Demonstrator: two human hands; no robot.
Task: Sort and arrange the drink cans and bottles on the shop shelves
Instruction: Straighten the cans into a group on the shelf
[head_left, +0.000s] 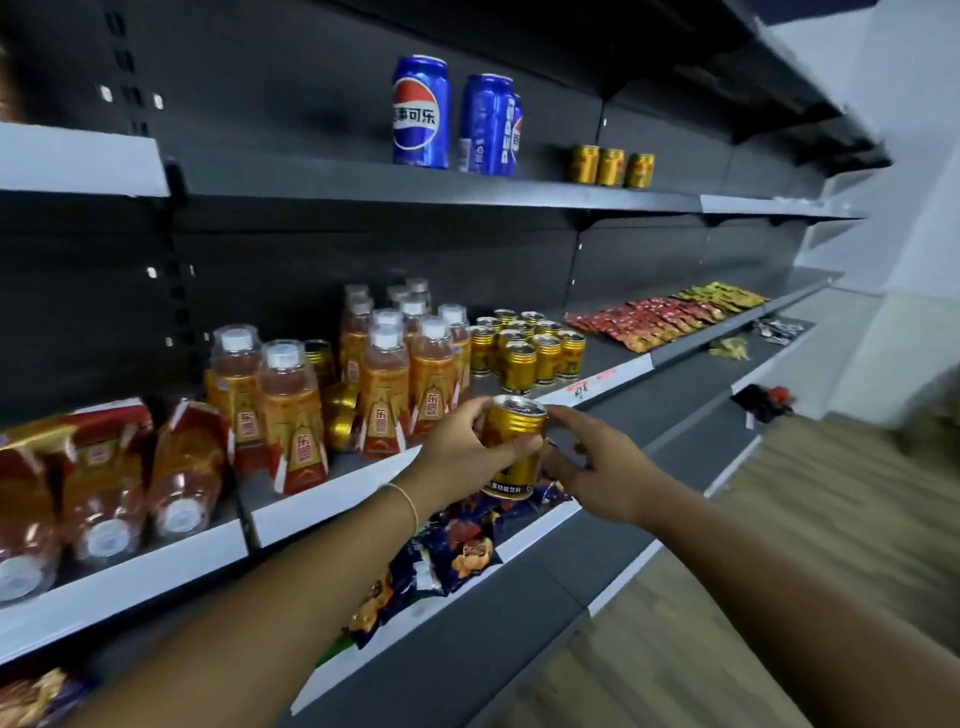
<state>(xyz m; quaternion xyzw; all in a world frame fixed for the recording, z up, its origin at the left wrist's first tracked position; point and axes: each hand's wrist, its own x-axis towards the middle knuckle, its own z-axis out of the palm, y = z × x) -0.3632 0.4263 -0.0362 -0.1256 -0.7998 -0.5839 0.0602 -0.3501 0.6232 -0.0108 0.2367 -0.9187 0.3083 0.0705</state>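
My left hand (462, 449) grips a gold drink can (511, 470) in front of the middle shelf (332, 499). My right hand (597, 467) touches the can's right side with spread fingers. Behind the can stand several gold cans (530, 348) in a cluster. Orange bottles with white caps (395, 374) stand left of them, and two more (280, 405) stand further left, with gold cans (340, 415) lying between. Bottles in red packs (104, 478) lie on their sides at far left. The upper shelf holds blue cola cans (421, 111) and three small gold cans (610, 166).
Red and yellow snack packets (665, 317) lie along the middle shelf to the right. Dark blue snack bags (447, 556) sit on the lower shelf under my arms. The wood floor (779, 545) is at the right, with a white wall beyond.
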